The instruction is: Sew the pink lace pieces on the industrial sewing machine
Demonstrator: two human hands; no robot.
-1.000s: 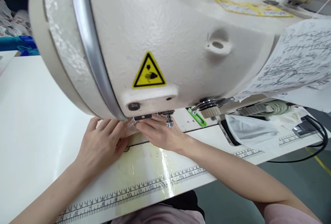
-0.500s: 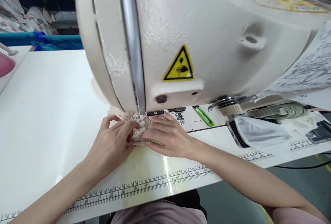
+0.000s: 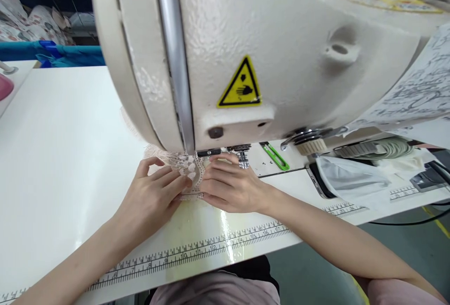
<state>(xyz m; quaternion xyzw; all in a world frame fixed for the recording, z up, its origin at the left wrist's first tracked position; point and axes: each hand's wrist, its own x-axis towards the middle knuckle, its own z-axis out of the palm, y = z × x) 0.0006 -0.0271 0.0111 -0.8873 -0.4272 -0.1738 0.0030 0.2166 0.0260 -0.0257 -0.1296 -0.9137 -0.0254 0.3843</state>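
Okay so there's a bit of pale lace on the white table, partly hidden by the head of a big cream sewing machine. The left hand has its fingers bent and a little spread, tips resting on the lace. The right hand is on the other side of it, fingers curled close together — can't tell if either one's actually pinching, the thumbs are mostly out of sight. Green snips lie just beyond the right hand, and a phone sits further right, partly covered.

Machine — warning triangle; table — 10, 11
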